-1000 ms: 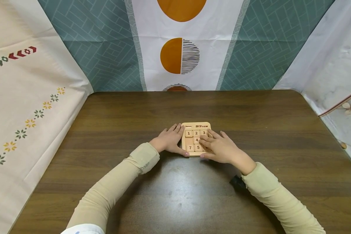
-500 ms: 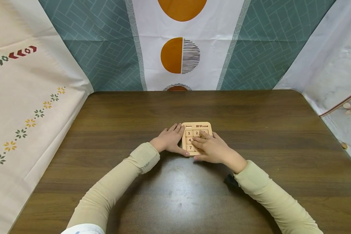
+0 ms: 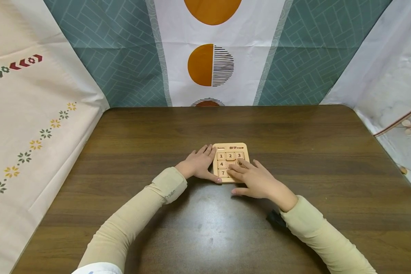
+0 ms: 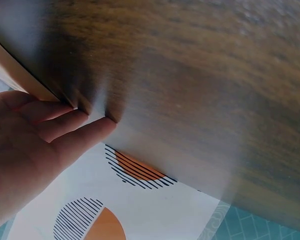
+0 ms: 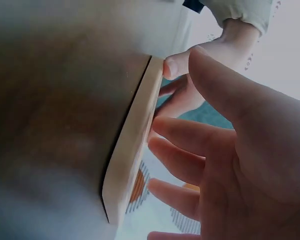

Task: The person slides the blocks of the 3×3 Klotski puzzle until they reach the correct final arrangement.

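A wooden sliding number puzzle [image 3: 228, 146] lies flat on the table, its edge [image 5: 126, 155] facing the right wrist view. In the head view, tiles 1, 2 and 3 fill the top row; 4 [image 3: 221, 164] and 7 [image 3: 222, 173] sit at the left, and 6 [image 3: 240, 163] at the right of the middle row. My left hand [image 3: 199, 163] rests along the puzzle's left side, fingers straight, thumb at the lower left corner. Over the lower right part spreads my right hand [image 3: 258, 182], fingertips at the tiles, thumb out past the near edge. Its fingers hide the other tiles.
The brown wooden table [image 3: 150, 129] extends around the puzzle. Patterned cloth [image 3: 133, 57] hangs behind it, with light cloths at both sides. A black object [image 3: 275, 219] shows under the right wrist cuff.
Tile 4 has slid left from the middle row's centre. My right hand moved left across the tiles, then back right and nearer the person. The left hand has stayed still.
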